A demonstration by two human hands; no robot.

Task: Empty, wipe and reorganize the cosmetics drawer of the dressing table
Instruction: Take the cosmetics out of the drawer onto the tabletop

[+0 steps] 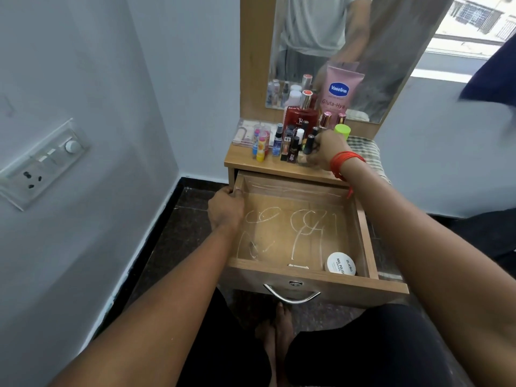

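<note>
Wooden drawer (279,268) stands pulled open and almost bare, with the cosmetics crowded on the wooden dressing table (245,163) beyond it.

On the left wall sits a white switch panel (42,163). The left hand (226,208) grips the drawer's left wall near its far corner, fingers curled over the rim. White scribbled lines mark the drawer floor, and a white round jar labelled nail polish (341,263) leans in the near right corner. On the table, from left to right, stand a yellow and blue tube (261,143), a red glass perfume bottle (300,115), small dark bottles, and a pink Vaseline tube (339,88) against the mirror (391,65). The right hand (326,148), red thread at its wrist, reaches among them with fingers curled beside a small black tube (308,143). It is blurred, so I cannot tell whether it clasps the tube. A lime-green cap (342,131) shows just behind it.
</note>
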